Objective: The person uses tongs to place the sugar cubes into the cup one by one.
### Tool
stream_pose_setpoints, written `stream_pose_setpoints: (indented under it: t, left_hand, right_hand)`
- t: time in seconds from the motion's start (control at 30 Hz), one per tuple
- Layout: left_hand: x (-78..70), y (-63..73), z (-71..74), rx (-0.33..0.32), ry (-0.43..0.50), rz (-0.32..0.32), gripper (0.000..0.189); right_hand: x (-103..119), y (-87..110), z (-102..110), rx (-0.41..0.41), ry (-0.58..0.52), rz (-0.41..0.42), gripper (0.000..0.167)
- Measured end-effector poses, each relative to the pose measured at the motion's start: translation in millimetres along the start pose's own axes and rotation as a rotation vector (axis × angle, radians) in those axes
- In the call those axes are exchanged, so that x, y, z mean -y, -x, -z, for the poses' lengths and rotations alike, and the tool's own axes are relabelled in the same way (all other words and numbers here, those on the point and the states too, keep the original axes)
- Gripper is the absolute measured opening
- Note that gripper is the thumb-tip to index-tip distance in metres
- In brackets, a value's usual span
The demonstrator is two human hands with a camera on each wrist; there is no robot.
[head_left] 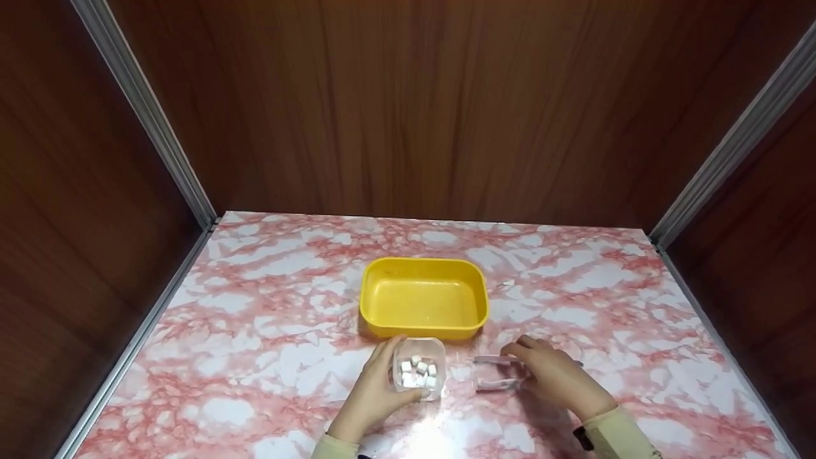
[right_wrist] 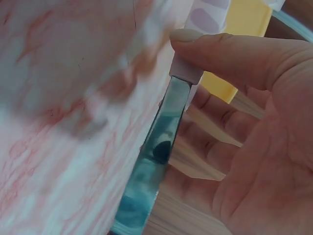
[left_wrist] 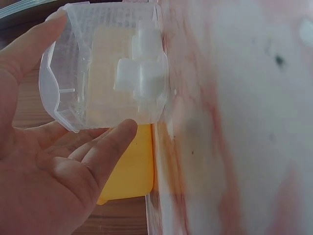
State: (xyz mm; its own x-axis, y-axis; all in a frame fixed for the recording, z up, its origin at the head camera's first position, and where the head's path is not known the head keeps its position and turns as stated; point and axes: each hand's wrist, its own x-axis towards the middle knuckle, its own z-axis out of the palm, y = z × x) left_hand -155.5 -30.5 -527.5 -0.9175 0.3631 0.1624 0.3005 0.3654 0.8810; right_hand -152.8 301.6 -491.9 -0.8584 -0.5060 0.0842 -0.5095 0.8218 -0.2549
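My left hand [head_left: 375,390] holds a small clear plastic container [head_left: 440,373] by its sides, thumb at the near side and fingers on the far left. Several white cubes [head_left: 421,368] lie loose on its floor; in the left wrist view the cubes [left_wrist: 149,78] show through the wall. On the right, my right hand [head_left: 556,375] grips a pair of tongs [head_left: 498,385] low over the table. Their tips point left toward the container and stand apart with nothing between them. The right wrist view shows the thumb pressed on a lilac part above the tongs' shiny metal arm [right_wrist: 171,115].
A yellow plastic tub [head_left: 424,332] with nothing in it stands just beyond the clear container. All of this is on a table with a red and white marbled top [head_left: 268,357]. Brown wood-grain panels [head_left: 408,108] with metal corner strips rise at the back and both sides.
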Motion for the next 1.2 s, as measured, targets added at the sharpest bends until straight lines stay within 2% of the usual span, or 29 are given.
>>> stream_pose_setpoints:
  t: [0.17, 0.37, 0.57, 0.83, 1.03, 1.2]
  left_hand:
    - [-2.0, 0.4, 0.2, 0.006, -0.015, 0.012, 0.102]
    - [-1.5, 1.4, -0.9, -0.021, -0.012, -0.001, 0.103]
    - [-3.4, 2.5, -0.3, -0.003, 0.002, 0.031, 0.104]
    - [-5.1, 1.2, -1.9, 0.005, -0.005, 0.037, 0.106]
    - [-4.2, 2.1, -2.2, 0.013, -0.003, 0.045, 0.107]
    - [-9.8, 8.8, 6.3, -0.020, -0.067, 0.052, 0.108]
  right_hand:
    - [0, -0.8, -3, 0.002, 0.005, 0.001, 0.051]
    - [0, -0.9, -8, 0.025, -0.012, -0.006, 0.052]
    - [1, 1.0, -11, 0.049, -0.026, -0.021, 0.051]
    - [0, 1.0, -11, 0.065, -0.040, -0.078, 0.058]
    - [-1, 3.3, -13, 0.046, -0.041, -0.065, 0.061]
    - [0, 13.0, -5, 0.036, -0.099, -0.123, 0.069]
